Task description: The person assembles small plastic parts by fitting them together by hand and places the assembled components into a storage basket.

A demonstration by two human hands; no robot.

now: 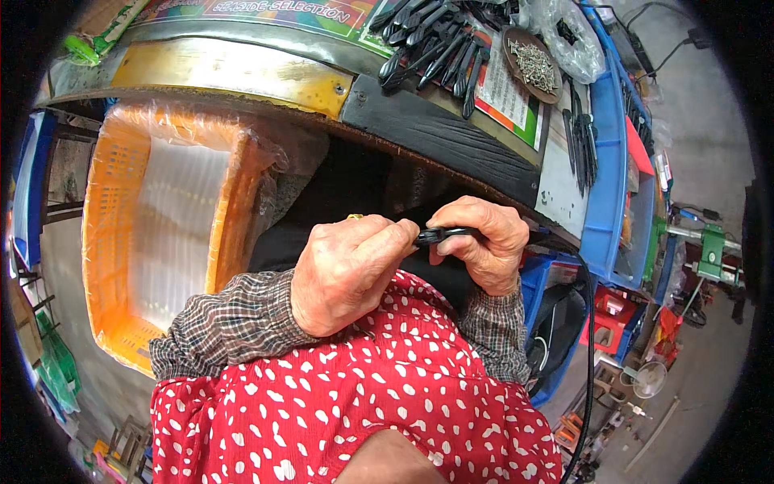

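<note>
Above my lap, both hands meet at a small glossy black handle-like piece [443,235]. My left hand [348,270] pinches its left end between thumb and fingertips. At its right end, the thumb and curled forefinger of my right hand [484,238] grip it. Fingers cover much of the piece, so its exact kind cannot be made out. On the bench beyond lies a heap of similar long black pieces [435,40]. Beside the heap stands a brown dish [513,74] filled with small silvery metal pins or screws [534,66].
An orange plastic-lined crate [230,218] stands to my left, with whitish sheeting inside. The bench's dark front edge [451,137] runs just past my hands. At right are a blue bin [605,194], more black pieces [580,141] and a hanging black cable [591,363].
</note>
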